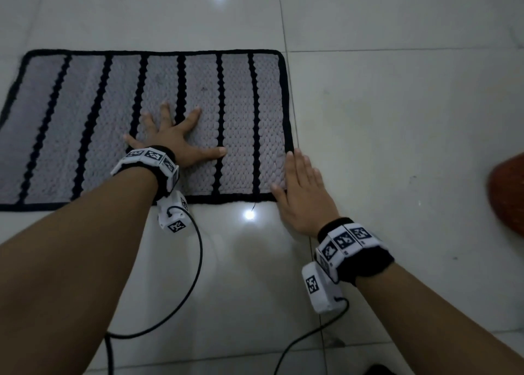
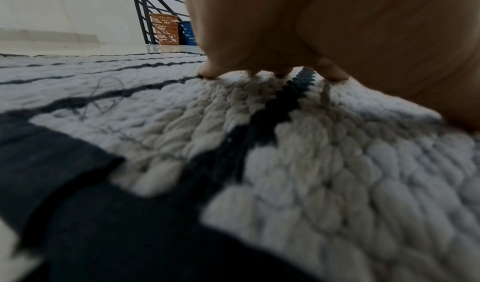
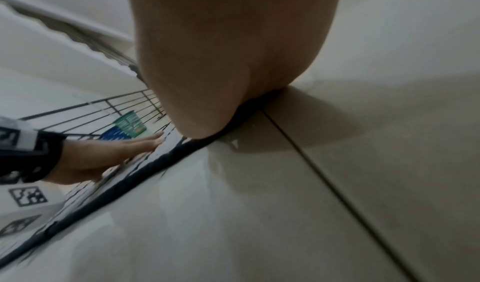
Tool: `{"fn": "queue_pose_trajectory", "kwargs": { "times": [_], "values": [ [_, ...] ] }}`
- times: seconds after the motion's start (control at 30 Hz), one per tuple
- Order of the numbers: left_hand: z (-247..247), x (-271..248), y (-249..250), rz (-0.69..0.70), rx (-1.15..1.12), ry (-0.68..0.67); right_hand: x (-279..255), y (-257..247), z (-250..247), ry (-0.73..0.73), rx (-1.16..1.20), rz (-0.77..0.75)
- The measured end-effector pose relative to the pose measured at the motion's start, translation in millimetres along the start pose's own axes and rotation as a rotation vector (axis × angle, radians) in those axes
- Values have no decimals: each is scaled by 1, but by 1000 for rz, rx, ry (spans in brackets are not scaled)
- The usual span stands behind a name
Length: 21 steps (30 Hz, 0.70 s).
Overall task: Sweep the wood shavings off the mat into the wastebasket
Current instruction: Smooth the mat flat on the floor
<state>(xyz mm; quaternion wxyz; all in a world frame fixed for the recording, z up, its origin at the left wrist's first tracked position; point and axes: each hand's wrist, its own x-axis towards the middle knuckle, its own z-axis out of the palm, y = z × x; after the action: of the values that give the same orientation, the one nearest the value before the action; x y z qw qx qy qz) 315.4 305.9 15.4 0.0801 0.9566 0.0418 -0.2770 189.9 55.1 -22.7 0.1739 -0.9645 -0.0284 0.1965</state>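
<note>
Left hand (image 1: pixel 173 139) flat on the mat (image 1: pixel 85 113), fingers spread and straight, palm down near the mat's right half, holding nothing. In the left wrist view its fingertips (image 2: pixel 207 73) press into the knitted weave beside a black stripe. Right hand (image 1: pixel 302 193) also flat, fingers straight and together, lying along the mat's right edge at the near corner, partly on the black border, partly on the floor (image 1: pixel 397 105); grips nothing. Both wrists carry black bands with white marker blocks and cables.

Mat: grey woven, black stripes and black border, lying flat on glossy white floor tiles. Wood shavings not discernible on it; only a few dark specks and a loose thread (image 2: pixel 103 97).

Containers: a reddish-brown rounded thing (image 1: pixel 507 193), cropped at the right edge of the head view, well apart from the mat; cannot tell if it is the wastebasket, contents hidden. Far behind the mat, an orange lattice basket (image 2: pixel 165 29) and a blue basket (image 2: pixel 189 32) stand touching by a black railing (image 2: pixel 145 8); contents not readable.
</note>
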Motion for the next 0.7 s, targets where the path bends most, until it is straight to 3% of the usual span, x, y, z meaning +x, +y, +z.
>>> {"fn": "queue_pose_trajectory", "kwargs": {
  "times": [0.17,0.27,0.5,0.7],
  "values": [
    [0,2,-1,-1,-7,-1,10,-28,3,159,-69,144],
    [0,0,-2,-2,-5,3,26,-44,4,239,-113,106],
    [1,1,0,-2,-10,4,36,-28,9,175,-111,-89],
    [3,2,-2,6,-1,29,-4,-12,15,137,-56,-62]
  ]
}}
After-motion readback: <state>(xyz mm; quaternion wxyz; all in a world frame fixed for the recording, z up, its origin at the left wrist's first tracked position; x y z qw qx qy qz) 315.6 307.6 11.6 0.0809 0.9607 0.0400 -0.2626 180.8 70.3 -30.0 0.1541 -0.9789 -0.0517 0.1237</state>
